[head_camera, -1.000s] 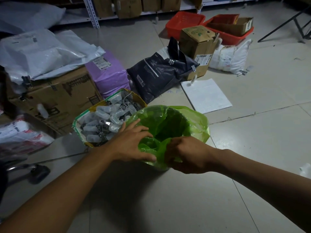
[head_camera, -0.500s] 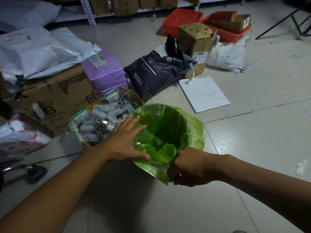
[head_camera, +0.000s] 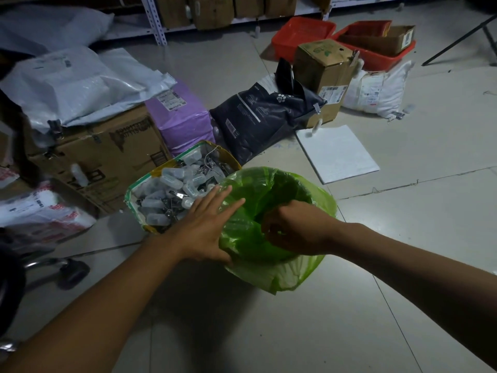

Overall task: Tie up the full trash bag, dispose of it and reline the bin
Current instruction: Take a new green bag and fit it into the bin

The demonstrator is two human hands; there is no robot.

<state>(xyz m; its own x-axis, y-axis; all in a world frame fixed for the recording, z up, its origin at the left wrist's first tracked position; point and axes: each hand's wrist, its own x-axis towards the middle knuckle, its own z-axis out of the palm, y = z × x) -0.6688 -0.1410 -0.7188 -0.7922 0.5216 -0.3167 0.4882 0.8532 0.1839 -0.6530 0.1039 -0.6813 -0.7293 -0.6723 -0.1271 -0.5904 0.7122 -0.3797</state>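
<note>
Green liner (head_camera: 279,275) now drapes over the rim of the bin on the floor, beside a box (head_camera: 150,189) of small bottles. The right hand (head_camera: 293,232), which half a second ago gripped the film outside the near rim, has moved inside the mouth and pinches the plastic with curled fingers. The left hand (head_camera: 207,224) stays flat, fingers straight, pressing the left rim; relining looks nearly finished.

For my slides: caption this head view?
Left hand flat on green liner, right hand pushing it into the bin.
</note>
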